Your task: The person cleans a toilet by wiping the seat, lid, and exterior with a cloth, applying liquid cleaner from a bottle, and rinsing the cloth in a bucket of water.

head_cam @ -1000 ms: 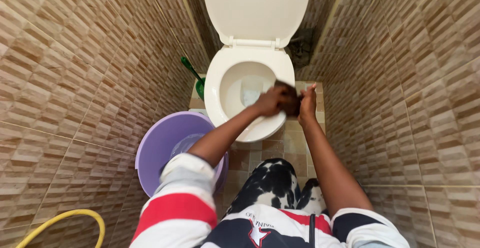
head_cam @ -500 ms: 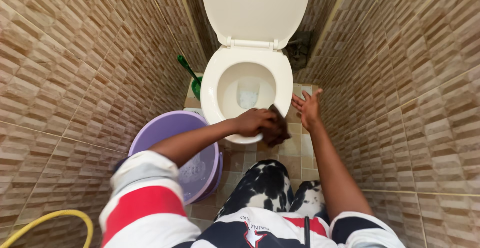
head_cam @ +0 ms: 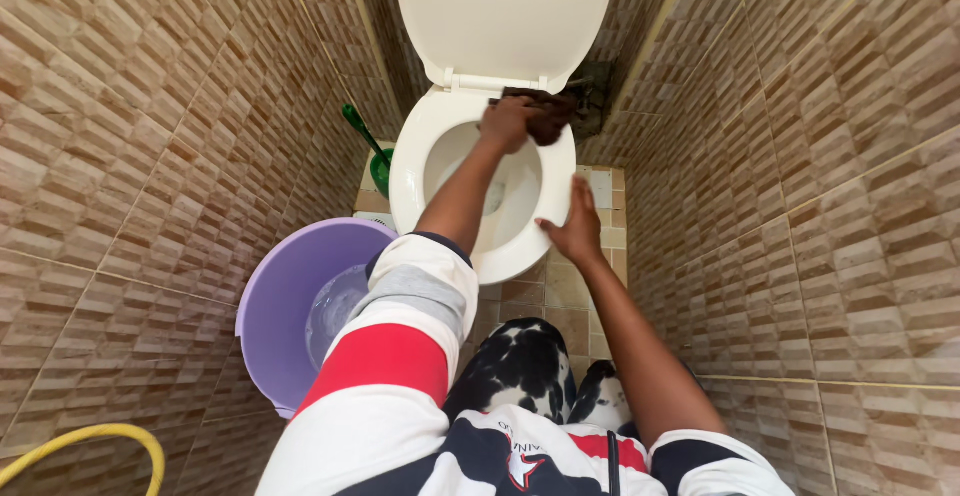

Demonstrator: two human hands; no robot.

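Gripping: left hand [head_cam: 507, 121] clutches one dark brown cloth [head_cam: 541, 111] on the white ceramic toilet bowl [head_cam: 415, 171]'s rear rim.
Bracing: right hand [head_cam: 575, 231], flat, fingers spread, front-right rim.
Beside: one lilac plastic bucket [head_cam: 290, 296], tiled walls close.

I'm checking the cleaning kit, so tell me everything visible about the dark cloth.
The dark cloth is brown, soft and crumpled, bunched rather than spread flat. It lies at the back of the toilet bowl's rim, just below the hinges of the raised lid. The left hand grips it and presses it there. The right hand rests apart on the rim's front right side. Its weave and wetness cannot be told.
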